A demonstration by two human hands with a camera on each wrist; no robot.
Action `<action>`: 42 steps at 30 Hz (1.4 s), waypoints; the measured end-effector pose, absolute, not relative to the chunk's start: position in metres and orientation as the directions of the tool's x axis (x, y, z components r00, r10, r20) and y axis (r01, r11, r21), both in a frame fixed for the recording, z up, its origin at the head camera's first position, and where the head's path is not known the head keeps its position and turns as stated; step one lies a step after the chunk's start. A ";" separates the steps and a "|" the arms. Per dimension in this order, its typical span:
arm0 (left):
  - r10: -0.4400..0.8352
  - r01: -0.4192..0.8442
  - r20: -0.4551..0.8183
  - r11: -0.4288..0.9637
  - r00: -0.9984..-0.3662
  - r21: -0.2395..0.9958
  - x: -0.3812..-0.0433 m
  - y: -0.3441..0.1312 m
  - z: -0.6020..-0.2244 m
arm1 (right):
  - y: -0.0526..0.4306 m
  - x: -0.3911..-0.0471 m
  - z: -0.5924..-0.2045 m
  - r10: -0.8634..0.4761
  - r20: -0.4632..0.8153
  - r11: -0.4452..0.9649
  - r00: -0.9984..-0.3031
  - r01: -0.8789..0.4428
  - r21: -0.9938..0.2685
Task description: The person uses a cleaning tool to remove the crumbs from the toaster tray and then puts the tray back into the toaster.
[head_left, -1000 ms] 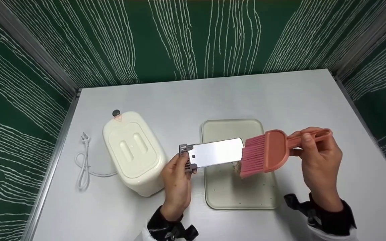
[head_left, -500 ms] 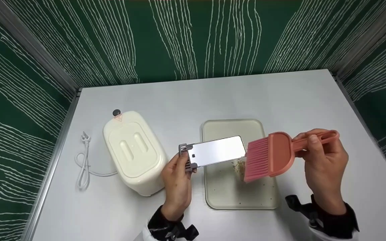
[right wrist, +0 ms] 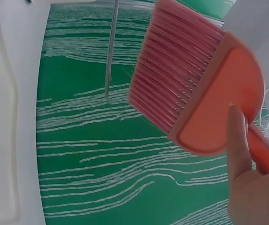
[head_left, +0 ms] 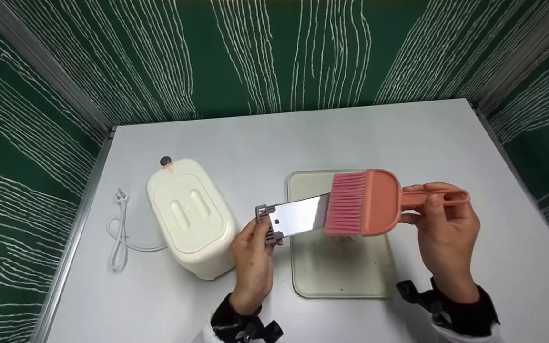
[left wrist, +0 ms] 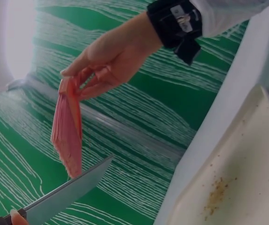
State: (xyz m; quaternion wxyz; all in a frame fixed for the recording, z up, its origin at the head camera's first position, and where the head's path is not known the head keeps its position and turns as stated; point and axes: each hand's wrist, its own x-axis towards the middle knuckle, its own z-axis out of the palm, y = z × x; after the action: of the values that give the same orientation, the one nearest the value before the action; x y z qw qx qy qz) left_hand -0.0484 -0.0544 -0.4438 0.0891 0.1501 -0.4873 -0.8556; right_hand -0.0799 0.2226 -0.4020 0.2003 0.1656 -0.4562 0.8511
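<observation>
My left hand (head_left: 254, 262) pinches the grey slotted end of a shiny metal crumb tray (head_left: 299, 216), thumb on top. In my right hand (head_left: 450, 233) is the handle of a coral brush (head_left: 383, 205) with pink bristles. Seen from the head, the bristles cover the crumb tray's far end. The left wrist view puts the bristle tips of the brush (left wrist: 68, 136) right at the upper face of the tilted crumb tray (left wrist: 68, 197). Below both lies a beige serving tray (head_left: 341, 281), with a small heap of brown crumbs (left wrist: 216, 196) on it.
A cream toaster (head_left: 193, 214) with its lid on stands left of my left hand, a dark knob (head_left: 165, 161) at its far end. Its white power cord (head_left: 121, 238) lies coiled on the white table (head_left: 236, 143). Green walls with white lines rise around the table.
The brush went right, off the crumb tray's end, then came back left and away from me so its bristles overlap the crumb tray. My left hand stays almost still.
</observation>
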 end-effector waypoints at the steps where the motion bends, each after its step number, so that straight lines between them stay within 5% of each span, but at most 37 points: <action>1: -0.294 0.002 -0.172 -0.509 -0.940 0.861 -0.048 -0.054 -0.444 | 0.220 -0.080 -0.403 0.172 0.469 -0.520 -0.866 -0.484 -0.704; 26: -0.084 -0.083 -0.148 -0.520 -0.985 0.850 -0.044 -0.051 -0.444 | 0.189 -0.071 -0.418 -0.106 0.524 -0.487 -0.845 -0.415 -0.769; 42: -0.134 -0.080 -0.168 -0.501 -0.977 0.862 -0.044 -0.051 -0.446 | 0.193 -0.072 -0.419 -0.102 0.542 -0.404 -0.834 -0.464 -0.789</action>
State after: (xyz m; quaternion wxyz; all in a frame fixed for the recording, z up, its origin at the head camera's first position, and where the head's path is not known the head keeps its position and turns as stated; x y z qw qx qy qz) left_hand -0.0444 -0.0512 -0.4462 0.0157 0.1068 -0.4992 -0.8598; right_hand -0.0722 0.1932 -0.4193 0.1138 0.2647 -0.5338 0.7950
